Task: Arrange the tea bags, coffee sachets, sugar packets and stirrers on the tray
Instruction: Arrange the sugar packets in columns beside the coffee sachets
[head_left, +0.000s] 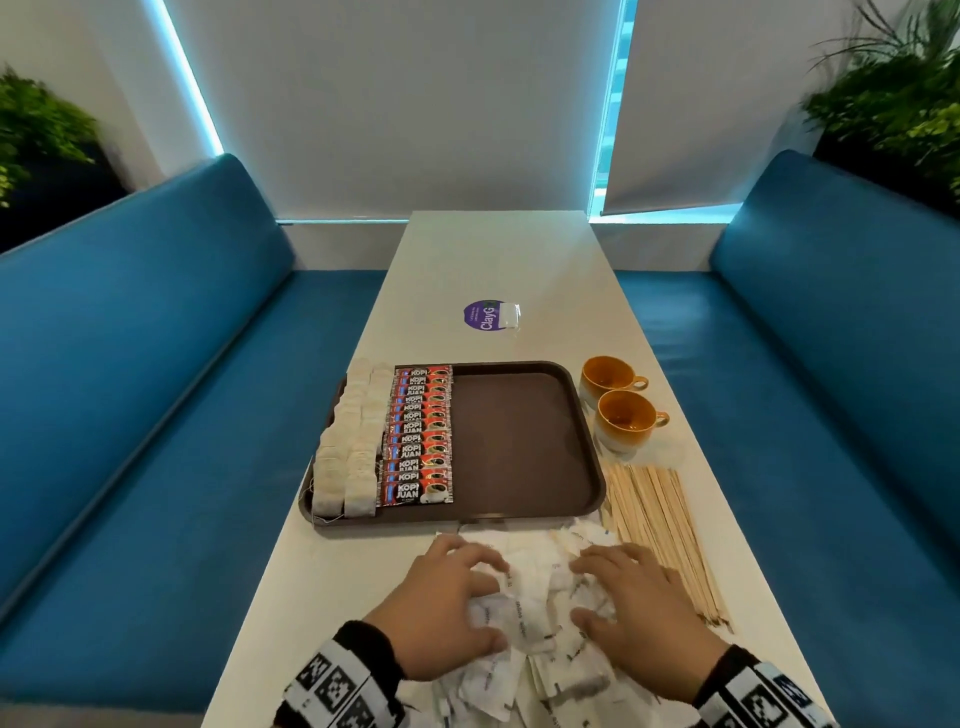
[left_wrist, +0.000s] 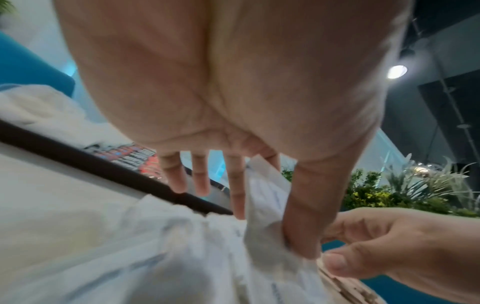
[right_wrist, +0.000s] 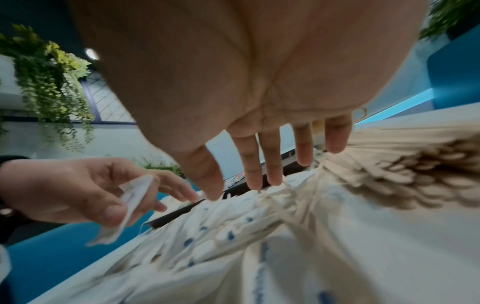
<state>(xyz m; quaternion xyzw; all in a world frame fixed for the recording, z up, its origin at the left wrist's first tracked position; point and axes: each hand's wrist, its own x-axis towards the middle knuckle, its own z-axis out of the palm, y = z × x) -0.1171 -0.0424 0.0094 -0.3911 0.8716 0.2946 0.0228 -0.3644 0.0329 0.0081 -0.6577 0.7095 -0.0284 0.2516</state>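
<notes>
A loose pile of white sugar packets (head_left: 530, 608) lies on the white table in front of the brown tray (head_left: 519, 441). My left hand (head_left: 488, 603) sits on the pile's left side. It pinches one sugar packet (left_wrist: 262, 195) between thumb and forefinger, with the other fingers spread. My right hand (head_left: 582, 592) rests on the pile's right side, fingers straight and spread, holding nothing. Tea bags (head_left: 348, 452) fill two columns on the tray's left, with a column of red coffee sachets (head_left: 421, 436) beside them. Wooden stirrers (head_left: 660, 530) lie right of the pile.
Two orange cups (head_left: 626, 421) stand on the table right of the tray. A purple round sticker (head_left: 480, 314) with a small white packet on it is farther back. Blue benches (head_left: 156, 415) flank the narrow table. The tray's right half is bare.
</notes>
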